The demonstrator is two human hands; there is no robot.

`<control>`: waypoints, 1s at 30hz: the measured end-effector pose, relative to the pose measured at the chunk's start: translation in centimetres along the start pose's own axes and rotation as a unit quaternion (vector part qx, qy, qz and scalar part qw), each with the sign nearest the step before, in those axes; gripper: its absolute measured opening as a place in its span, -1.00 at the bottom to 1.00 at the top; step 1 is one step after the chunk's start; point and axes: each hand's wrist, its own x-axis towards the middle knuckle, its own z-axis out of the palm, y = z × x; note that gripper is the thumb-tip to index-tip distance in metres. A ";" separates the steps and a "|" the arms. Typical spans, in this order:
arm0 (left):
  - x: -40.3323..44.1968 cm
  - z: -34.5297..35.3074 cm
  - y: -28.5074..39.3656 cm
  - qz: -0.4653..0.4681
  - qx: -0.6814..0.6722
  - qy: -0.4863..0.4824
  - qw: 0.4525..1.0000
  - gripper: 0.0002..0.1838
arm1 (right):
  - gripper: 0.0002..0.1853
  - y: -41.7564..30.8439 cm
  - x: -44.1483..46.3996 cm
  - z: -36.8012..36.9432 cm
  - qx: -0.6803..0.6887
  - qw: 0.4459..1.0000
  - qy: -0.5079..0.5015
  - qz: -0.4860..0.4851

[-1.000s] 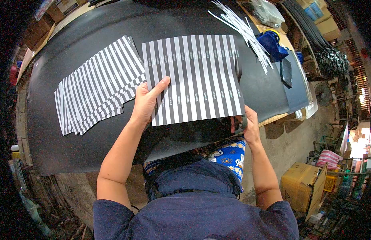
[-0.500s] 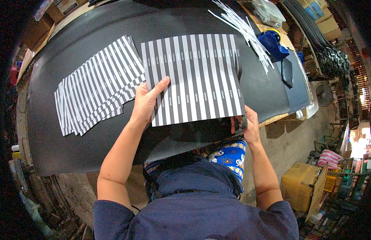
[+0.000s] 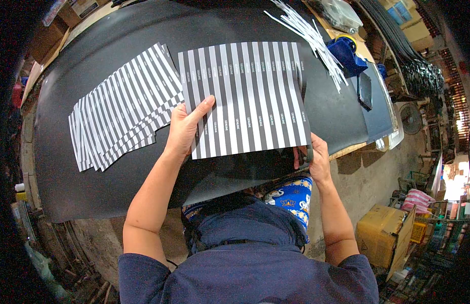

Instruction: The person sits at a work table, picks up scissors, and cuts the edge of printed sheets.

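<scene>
A sheet with black and white stripes (image 3: 250,101), printed with small "GENUINE" lettering, is held up over the black tabletop. My left hand (image 3: 187,126) grips its left edge, thumb on top and the fingers hidden underneath. At the sheet's lower right corner, my right hand (image 3: 318,157) is closed around the dark handles of what look like scissors (image 3: 309,153); the blades are hidden by the sheet. A narrow dark edge bends away along the sheet's upper right side. To the left lies a fanned stack of similar striped sheets (image 3: 126,106).
Loose white strips (image 3: 311,43) lie in a pile at the table's (image 3: 214,25) back right. Near them are a blue tape dispenser (image 3: 347,54) and a black phone (image 3: 364,91). A cardboard box (image 3: 379,235) stands on the floor to the right.
Almost nothing differs. The sheet and both hands have shifted up very slightly, with the same hold.
</scene>
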 end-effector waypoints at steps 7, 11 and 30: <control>-0.2 0.2 0.3 -0.012 -0.025 -0.002 1.000 -0.75 | -0.73 0.5 0.0 -0.2 0.004 1.000 0.002 0.002; -0.3 0.2 0.5 -0.011 -0.021 -0.004 1.000 -0.76 | -0.73 0.2 0.0 0.0 0.008 1.000 0.006 0.003; -0.1 -0.3 0.1 -0.023 0.013 -0.006 1.000 -0.75 | -0.66 0.4 0.2 -0.2 -0.013 1.000 0.005 0.000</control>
